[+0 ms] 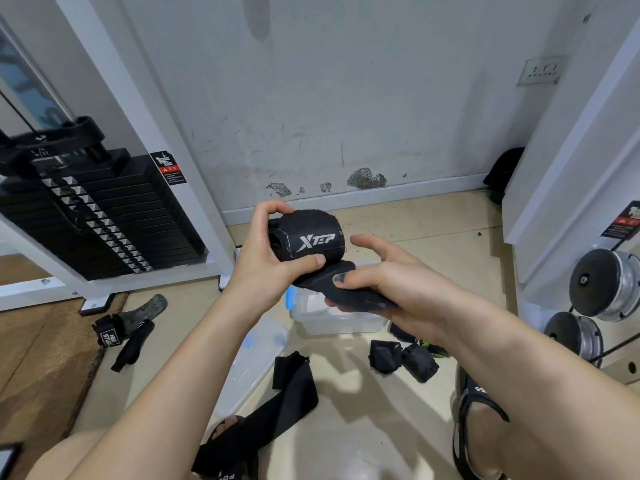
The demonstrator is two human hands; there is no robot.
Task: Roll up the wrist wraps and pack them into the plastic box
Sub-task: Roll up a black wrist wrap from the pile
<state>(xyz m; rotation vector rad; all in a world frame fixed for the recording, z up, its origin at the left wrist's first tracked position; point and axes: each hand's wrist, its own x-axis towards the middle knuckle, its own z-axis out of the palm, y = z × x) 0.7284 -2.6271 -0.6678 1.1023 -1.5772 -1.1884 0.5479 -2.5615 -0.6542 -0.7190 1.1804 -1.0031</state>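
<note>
A black wrist wrap point(311, 239) with a white XTEP logo is partly rolled, held up above the floor. My left hand point(266, 258) grips the roll, thumb at its lower front and fingers curled over its top. The wrap's loose tail point(349, 289) lies across my right hand point(391, 282), whose thumb and fingers pinch it. Below my hands stands the clear plastic box point(332, 315) with a blue latch; its clear lid point(252, 358) lies on the floor beside it. Two rolled black wraps point(401, 358) lie on the floor to the right of the box. Another unrolled black wrap point(284, 396) stretches across the floor toward me.
A black weight stack point(100, 216) in a white frame stands at the left. Lifting straps point(124, 330) lie on the floor near it. Dumbbells point(606, 282) sit on a rack at the right. My sandalled foot point(481, 434) rests at the lower right. A wall is ahead.
</note>
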